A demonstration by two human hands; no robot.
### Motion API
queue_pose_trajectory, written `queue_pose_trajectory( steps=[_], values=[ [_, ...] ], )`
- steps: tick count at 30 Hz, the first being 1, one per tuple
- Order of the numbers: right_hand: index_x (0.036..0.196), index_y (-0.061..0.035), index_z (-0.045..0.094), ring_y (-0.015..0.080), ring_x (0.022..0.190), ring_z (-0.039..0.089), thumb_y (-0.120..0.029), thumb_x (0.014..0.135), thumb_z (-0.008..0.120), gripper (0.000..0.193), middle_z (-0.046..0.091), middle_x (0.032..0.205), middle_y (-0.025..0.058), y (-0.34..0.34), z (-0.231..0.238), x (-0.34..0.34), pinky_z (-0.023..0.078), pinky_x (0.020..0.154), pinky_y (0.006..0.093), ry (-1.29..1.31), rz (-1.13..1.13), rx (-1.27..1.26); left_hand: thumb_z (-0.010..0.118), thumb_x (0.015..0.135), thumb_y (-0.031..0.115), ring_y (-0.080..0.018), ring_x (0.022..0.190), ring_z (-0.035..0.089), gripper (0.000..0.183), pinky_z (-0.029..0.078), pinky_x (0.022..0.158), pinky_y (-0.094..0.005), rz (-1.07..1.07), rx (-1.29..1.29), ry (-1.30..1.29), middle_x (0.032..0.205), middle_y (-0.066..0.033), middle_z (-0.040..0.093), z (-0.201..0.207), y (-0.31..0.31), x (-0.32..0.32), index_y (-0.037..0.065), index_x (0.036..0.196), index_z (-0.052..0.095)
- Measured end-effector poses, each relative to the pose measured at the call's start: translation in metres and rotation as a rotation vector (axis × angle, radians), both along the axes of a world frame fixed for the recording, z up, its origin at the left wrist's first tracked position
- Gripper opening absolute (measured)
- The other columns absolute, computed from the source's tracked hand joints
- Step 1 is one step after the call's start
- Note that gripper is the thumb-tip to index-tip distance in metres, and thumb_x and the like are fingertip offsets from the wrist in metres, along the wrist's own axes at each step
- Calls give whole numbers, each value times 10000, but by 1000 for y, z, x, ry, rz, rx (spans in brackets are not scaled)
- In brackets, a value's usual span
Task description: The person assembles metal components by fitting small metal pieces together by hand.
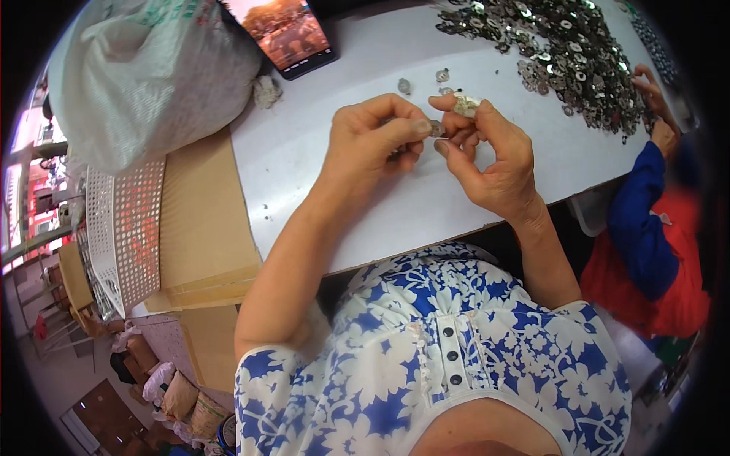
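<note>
Above the white tabletop, my left hand (372, 138) pinches a small round metal piece (436, 128) between thumb and forefinger. My right hand (493, 156) is close against it, its thumb and curled fingers meeting beside the piece. Whatever the right fingertips grip is hidden or too small to tell. A whitish wrap (466, 105) covers part of one right finger. Just beyond the hands lie a few loose metal pieces (404, 86). A large pile of similar shiny metal pieces (566, 64) spreads over the far right of the table.
A phone (293, 42) with a lit screen stands at the far edge. To the left are a bulging white sack (156, 76), a perforated white basket (125, 228) and cardboard (201, 220). At right, another person's hand (663, 137), in a blue sleeve, is beside the pile.
</note>
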State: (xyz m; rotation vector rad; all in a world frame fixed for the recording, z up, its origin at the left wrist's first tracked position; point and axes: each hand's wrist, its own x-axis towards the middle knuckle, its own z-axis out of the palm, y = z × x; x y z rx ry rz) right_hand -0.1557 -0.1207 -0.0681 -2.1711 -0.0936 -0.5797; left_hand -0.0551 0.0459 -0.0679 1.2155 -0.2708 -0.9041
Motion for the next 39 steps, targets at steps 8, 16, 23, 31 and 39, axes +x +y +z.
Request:
queue_pose_trajectory(
  steps=[8, 16, 23, 31, 39],
  values=[
    [969, 16, 657, 109, 625, 667, 71, 778, 663, 199, 697, 771, 70, -7, 1, -6, 487, 508, 221, -25, -6, 28, 632, 917, 130, -70, 533, 532, 126, 292, 402, -176, -68, -65, 181, 703, -34, 610, 10, -6, -5, 4, 919, 639],
    [965, 26, 653, 119, 689, 706, 41, 812, 735, 174, 726, 831, 81, -15, 5, -14, 555, 589, 221, -51, 17, 68, 645, 930, 131, -73, 553, 565, 115, 328, 431, -180, -91, -134, 299, 716, -33, 633, 10, -6, -11, 17, 931, 663],
    [948, 32, 655, 119, 721, 711, 15, 825, 777, 174, 738, 867, 85, -14, -1, -14, 573, 626, 222, -147, 41, 202, 616, 946, 142, -68, 539, 535, 142, 297, 413, -180, -94, -75, 201, 703, -36, 617, 17, -10, -19, 6, 960, 652],
    [1001, 16, 681, 38, 640, 592, 14, 875, 718, 132, 689, 813, 20, -21, 1, -14, 465, 558, 183, 27, -177, 212, 546, 934, 176, -149, 637, 571, 190, 309, 409, -182, -116, -331, 297, 841, -152, 641, 7, 11, 4, -11, 935, 579],
    [903, -3, 650, 85, 586, 557, 26, 795, 754, 153, 609, 826, 31, -12, 2, -7, 438, 551, 233, 55, -65, -306, 553, 896, 120, -152, 585, 599, 121, 328, 398, -177, 35, -382, 276, 833, -222, 671, 10, 12, 9, 12, 842, 562]
  ],
)
